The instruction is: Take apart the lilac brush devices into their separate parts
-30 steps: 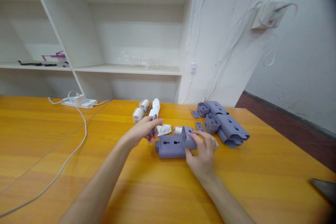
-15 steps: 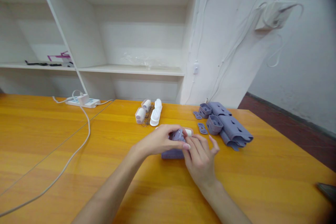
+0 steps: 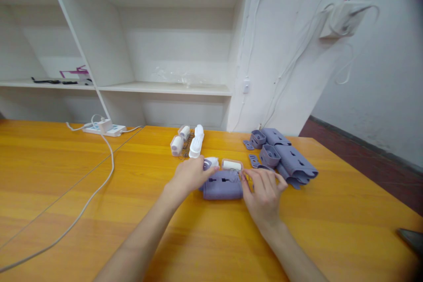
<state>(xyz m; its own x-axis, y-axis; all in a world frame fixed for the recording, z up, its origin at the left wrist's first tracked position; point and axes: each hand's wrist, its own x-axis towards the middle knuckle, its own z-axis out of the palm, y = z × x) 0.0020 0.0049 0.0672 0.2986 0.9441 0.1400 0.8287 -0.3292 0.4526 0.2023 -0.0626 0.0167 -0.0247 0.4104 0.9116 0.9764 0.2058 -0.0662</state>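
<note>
A purple plastic housing with slots in its top lies flat on the orange table. My left hand is curled round its left end, beside a small purple piece and a white part. My right hand pinches the housing's right end with thumb and forefinger, the other fingers loosely spread. Just behind the housing lies a small white roller in a clear case.
A pile of purple housings and caps lies to the right, with white parts behind. A power strip and its white cable cross the left side. White shelves stand behind; a dark object sits at the right edge.
My right hand held a purple cap at the housing's end while the left held a small piece. Both hands then met over the housing and now sit at its two ends.
</note>
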